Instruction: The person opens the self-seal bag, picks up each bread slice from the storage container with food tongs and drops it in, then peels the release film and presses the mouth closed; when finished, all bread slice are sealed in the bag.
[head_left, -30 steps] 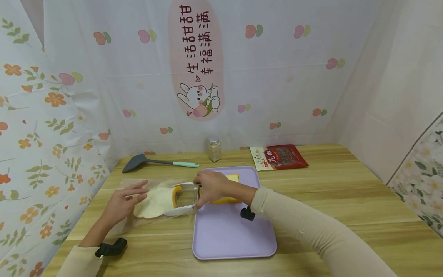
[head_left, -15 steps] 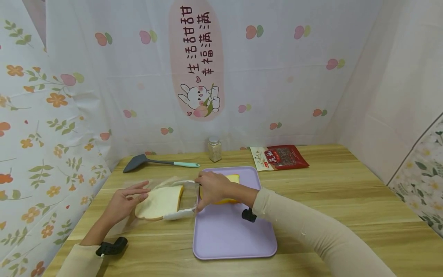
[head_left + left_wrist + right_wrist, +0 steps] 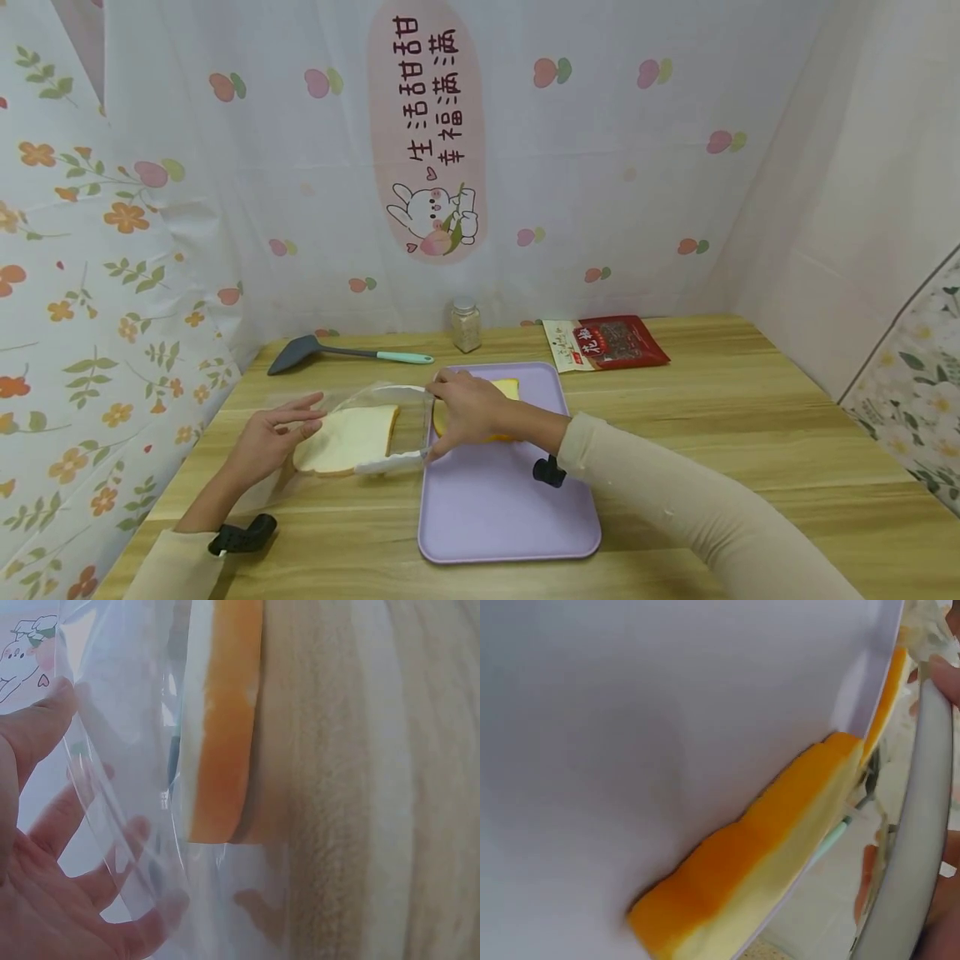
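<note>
Bread slice [image 3: 348, 440] in the bag [image 3: 408, 429] is lying flatter than a second ago, its right end reaching farther toward the tray [image 3: 510, 512], and the right hand [image 3: 474, 408] is sitting a touch farther right. The slice's long axis is running roughly left to right on the table [image 3: 712, 400], cut face up, crusted end pointing at the tray. The left hand [image 3: 266, 437] is reaching away from the near left, fingers loosely spread and touching the plastic by the slice's left end. Beyond it, a spatula [image 3: 352, 352] is lying with its handle to the right. A jar [image 3: 466, 327] is standing behind the tray. The right hand is arching over the tray's left edge, thumb on the near side, holding the bag's mouth; a second slice [image 3: 750, 855] is resting on the tray beneath it. Farther right, a packet [image 3: 606, 342] is lying flat.
</note>
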### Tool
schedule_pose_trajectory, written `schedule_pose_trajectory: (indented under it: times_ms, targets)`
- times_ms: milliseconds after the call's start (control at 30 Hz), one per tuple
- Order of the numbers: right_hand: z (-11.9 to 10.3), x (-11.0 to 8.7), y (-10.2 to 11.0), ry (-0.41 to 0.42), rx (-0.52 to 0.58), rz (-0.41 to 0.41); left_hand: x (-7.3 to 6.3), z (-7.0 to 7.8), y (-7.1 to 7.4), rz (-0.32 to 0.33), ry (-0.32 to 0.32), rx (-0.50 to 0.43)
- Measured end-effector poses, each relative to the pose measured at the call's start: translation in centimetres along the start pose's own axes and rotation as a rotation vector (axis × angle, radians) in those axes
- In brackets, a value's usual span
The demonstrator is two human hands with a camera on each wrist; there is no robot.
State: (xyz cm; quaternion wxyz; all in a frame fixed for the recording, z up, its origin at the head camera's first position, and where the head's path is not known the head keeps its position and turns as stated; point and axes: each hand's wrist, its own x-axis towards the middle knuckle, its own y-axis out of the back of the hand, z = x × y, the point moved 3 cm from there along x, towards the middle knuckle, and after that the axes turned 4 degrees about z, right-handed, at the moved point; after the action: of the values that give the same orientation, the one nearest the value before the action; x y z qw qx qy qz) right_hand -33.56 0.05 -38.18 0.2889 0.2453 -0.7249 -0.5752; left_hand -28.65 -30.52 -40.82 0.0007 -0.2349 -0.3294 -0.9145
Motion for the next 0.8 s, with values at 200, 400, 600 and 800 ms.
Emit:
schedule_pose_trajectory:
  times_ms: [200, 400, 600, 800]
  targets:
    - [0.2, -0.4, 0.2, 0.036, 0.086, 0.028, 0.0, -0.1, -0.1, 0.002, -0.006, -0.037]
    - [0.4, -0.7, 0.1, 0.019, 0.155, 0.004, 0.0, 0.1, 0.0, 0.004, -0.013, -0.005]
    - [0.6, -1.1, 0.4, 0.007, 0.193, 0.001, -0.1, 0.2, 0.0, -0.003, -0.011, -0.021]
    - [1.0, -1.7, 0.8, -0.004, 0.198, 0.015, -0.2, 0.2, 0.0, -0.005, -0.003, -0.044]
